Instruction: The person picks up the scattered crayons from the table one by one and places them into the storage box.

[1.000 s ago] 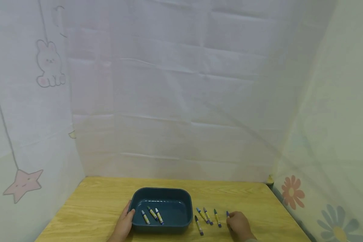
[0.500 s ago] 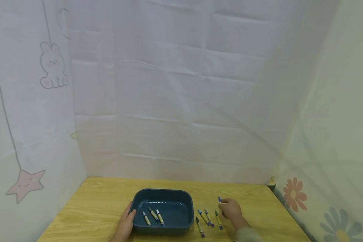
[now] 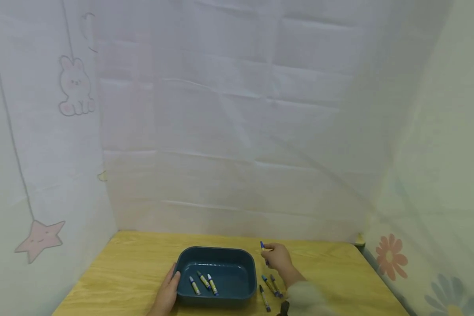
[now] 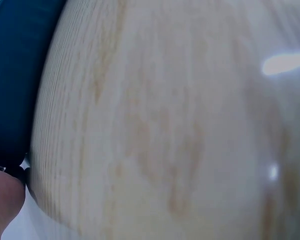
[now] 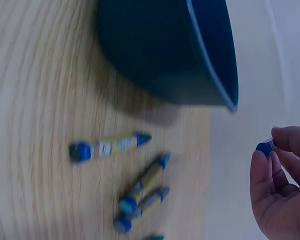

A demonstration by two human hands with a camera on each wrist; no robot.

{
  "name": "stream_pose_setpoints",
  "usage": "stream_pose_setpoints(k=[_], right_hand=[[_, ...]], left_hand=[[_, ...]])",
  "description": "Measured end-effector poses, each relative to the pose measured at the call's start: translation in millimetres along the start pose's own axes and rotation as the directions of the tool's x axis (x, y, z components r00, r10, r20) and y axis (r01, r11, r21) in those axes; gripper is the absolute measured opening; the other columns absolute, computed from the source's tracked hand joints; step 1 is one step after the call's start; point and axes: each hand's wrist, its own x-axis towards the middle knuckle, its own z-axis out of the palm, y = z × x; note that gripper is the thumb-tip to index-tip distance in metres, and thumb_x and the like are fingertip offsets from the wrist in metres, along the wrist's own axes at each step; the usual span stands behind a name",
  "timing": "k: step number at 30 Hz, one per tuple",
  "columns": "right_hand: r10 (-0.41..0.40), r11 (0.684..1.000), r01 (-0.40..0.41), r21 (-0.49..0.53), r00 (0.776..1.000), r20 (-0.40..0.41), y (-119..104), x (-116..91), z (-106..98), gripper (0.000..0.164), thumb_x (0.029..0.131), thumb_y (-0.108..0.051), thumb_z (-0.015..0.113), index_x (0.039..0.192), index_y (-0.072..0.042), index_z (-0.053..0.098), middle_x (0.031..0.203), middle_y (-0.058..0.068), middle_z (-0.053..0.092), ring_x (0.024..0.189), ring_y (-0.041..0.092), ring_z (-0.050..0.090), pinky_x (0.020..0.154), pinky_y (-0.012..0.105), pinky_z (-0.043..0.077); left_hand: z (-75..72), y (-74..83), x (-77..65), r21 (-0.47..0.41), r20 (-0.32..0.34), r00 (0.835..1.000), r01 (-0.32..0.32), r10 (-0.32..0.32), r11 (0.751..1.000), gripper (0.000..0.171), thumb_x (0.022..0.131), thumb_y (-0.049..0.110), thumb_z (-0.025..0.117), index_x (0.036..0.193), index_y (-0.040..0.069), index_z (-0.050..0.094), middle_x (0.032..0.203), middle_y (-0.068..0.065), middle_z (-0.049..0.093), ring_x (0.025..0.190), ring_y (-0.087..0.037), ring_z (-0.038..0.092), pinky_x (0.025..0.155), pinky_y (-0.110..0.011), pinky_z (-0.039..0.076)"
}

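Observation:
A blue-tipped crayon (image 3: 262,246) is pinched between the thumb and fingers of my right hand (image 3: 280,258), raised beyond the loose crayons and just right of the dark teal basin (image 3: 217,301). The right wrist view shows the crayon's blue end (image 5: 264,147) sticking out of the fingers. My left hand (image 3: 166,292) holds the basin's left wall, thumb at the rim. In the left wrist view, part of that hand (image 4: 5,197) appears below the basin's outer wall (image 4: 15,75). Three crayons, one of them a white-tipped crayon (image 3: 212,285), lie on the basin's floor.
On the wooden table (image 3: 134,263), right of the basin, lies a dark-tipped crayon (image 5: 110,146). Beside it are a light-blue-tipped crayon (image 5: 145,182) and a greyish-tipped crayon (image 5: 142,209). Another green tip (image 5: 155,238) shows at that view's lower edge. A white cloth (image 3: 237,175) hangs behind.
My right hand has lifted the crayon off the table at the right and carried it left and away from me, near the basin's right rim. The left hand keeps its hold on the basin.

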Motion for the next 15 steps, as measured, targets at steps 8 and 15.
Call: stream_pose_setpoints(k=[8, 15], right_hand=[[-0.073, 0.996, 0.077, -0.042, 0.994, 0.082, -17.4, 3.1, 44.5, 0.036, 0.091, -0.009, 0.066, 0.122, 0.007, 0.063, 0.105, 0.022, 0.067, 0.075, 0.020, 0.066, 0.058, 0.031, 0.057], [-0.124, 0.992, 0.127, -0.016, 0.985, 0.119, -15.4, -0.6, 79.8, 0.029, 0.085, -0.007, 0.070, 0.110, 0.007, 0.067, 0.087, 0.013, 0.069, 0.061, 0.015, 0.061, 0.051, 0.029, 0.054]], left_hand=[[1.0, -0.8, -0.3, -0.018, 0.003, 1.000, -0.014, 0.014, 1.000, 0.065, 0.107, 0.034, 0.031, 0.154, -0.006, 0.010, 0.159, -0.030, 0.006, 0.146, -0.052, 0.002, 0.117, -0.067, 0.006], [1.7, -2.2, 0.8, 0.010, -0.029, 1.000, -0.011, 0.011, 1.000, 0.065, 0.107, 0.035, 0.032, 0.153, -0.006, 0.014, 0.159, -0.030, 0.011, 0.146, -0.052, 0.005, 0.117, -0.067, 0.009]])
